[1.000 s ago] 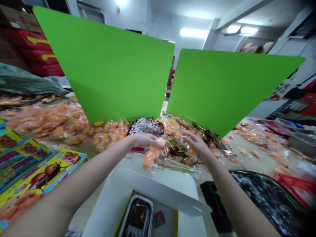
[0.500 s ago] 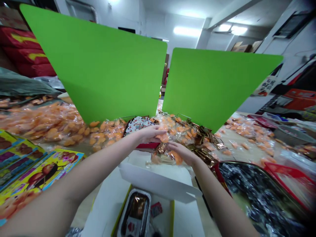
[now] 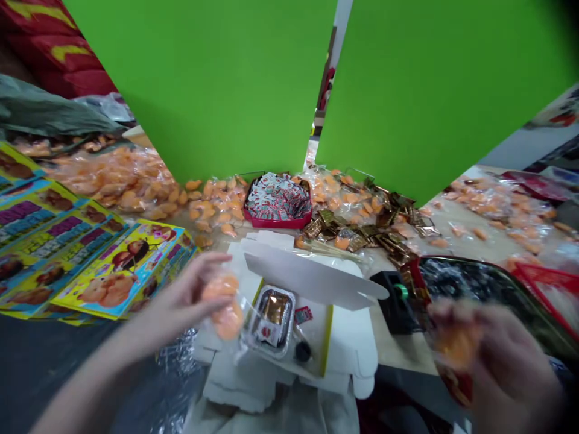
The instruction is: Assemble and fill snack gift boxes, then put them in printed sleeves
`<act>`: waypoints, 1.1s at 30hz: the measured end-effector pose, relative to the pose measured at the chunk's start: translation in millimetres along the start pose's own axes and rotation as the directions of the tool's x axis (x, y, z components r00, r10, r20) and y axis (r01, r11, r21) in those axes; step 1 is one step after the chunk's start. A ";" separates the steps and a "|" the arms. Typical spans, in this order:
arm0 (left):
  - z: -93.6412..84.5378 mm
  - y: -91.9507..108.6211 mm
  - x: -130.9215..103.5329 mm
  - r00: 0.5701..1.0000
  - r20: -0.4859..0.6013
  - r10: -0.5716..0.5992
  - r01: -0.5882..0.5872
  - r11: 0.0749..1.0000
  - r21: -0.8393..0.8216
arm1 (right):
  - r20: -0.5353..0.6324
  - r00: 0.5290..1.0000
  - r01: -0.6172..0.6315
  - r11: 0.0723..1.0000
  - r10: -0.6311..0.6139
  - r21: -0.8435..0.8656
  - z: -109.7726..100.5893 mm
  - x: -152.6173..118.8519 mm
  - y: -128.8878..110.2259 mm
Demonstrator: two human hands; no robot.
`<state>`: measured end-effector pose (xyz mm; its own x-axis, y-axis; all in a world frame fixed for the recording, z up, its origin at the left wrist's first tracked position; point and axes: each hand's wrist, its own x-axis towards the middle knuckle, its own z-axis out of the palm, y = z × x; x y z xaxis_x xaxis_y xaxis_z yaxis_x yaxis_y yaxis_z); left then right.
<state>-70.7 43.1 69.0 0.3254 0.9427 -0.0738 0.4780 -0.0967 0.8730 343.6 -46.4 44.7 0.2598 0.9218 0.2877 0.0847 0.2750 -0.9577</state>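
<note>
In my left hand point(image 3: 192, 292) is an orange piece point(image 3: 227, 306) in clear wrapping, gripped between thumb and fingers just left of the open white box point(image 3: 350, 331). Out to the right, my right hand point(image 3: 509, 358), smeared by motion, has its fingers closed on another orange piece point(image 3: 458, 345). Inside the box sits a foil tray point(image 3: 289, 328) with a gold packet point(image 3: 275, 307) and a small white-and-red packet point(image 3: 268, 331). Beside the tray are a small red packet point(image 3: 303, 314) and a dark round item point(image 3: 303, 351).
Green panels point(image 3: 217, 90) stand behind the table. A red tray point(image 3: 278, 222) holds many small sachets. Wrapped orange pieces point(image 3: 122, 181) and gold packets point(image 3: 357, 238) lie heaped around. Printed boxes point(image 3: 108, 289) are stacked at left; a black device point(image 3: 393, 313) and a dark tray point(image 3: 456, 265) stand right.
Both hands have come back from the pile beyond the box and spread apart, each with an orange piece. The view has tilted down.
</note>
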 end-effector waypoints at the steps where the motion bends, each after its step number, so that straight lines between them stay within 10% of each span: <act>1: 19.4 -13.5 -11.6 0.996 0.085 -0.025 0.024 1.000 0.010 | 0.153 0.986 0.063 0.998 -0.059 -0.023 6.5 -20.4 -3.9; 4: 81.3 -42.6 -11.4 0.974 0.227 0.001 0.009 0.999 -0.043 | 0.490 0.870 0.234 0.924 -0.060 -0.303 55.6 -57.5 10.4; 7: 117.9 -50.9 10.9 0.982 0.186 -0.015 0.014 1.000 0.005 | 0.425 0.877 0.449 0.696 -0.223 -0.561 106.8 -69.8 53.5; 13: 108.9 -53.3 18.1 0.978 0.040 0.203 -0.205 0.977 0.052 | 0.486 0.865 0.499 0.329 -0.129 -0.802 115.1 -112.0 101.4; 17: 101.7 -59.7 5.8 0.996 -0.087 -0.022 0.009 0.990 -0.139 | 0.440 0.888 0.459 0.254 -0.131 -0.851 109.7 -136.0 101.3; 22: 126.9 -60.6 6.1 0.998 0.047 0.048 -0.051 0.996 0.075 | 0.415 0.895 0.446 0.320 -0.164 -0.836 114.3 -141.3 101.1; 27: 85.9 -69.0 37.7 0.868 -0.398 0.297 -0.126 0.907 0.402 | -0.076 0.996 -0.038 0.532 -0.050 -0.846 57.6 -102.2 72.7; 30: 46.2 -63.6 70.5 0.942 -0.147 0.303 -0.205 0.862 0.464 | -0.026 0.993 -0.088 0.562 0.116 -0.822 29.9 -46.9 54.3; 33: 38.9 -47.1 91.3 0.964 0.093 0.251 -0.264 0.839 0.476 | 0.219 0.883 -0.114 0.642 0.415 -0.758 42.7 -3.5 41.9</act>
<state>-31.8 121.4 2.4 0.5094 0.8544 0.1030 0.7031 -0.4822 0.5226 305.2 -26.4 3.2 0.0542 0.9881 -0.1443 0.7541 -0.1352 -0.6427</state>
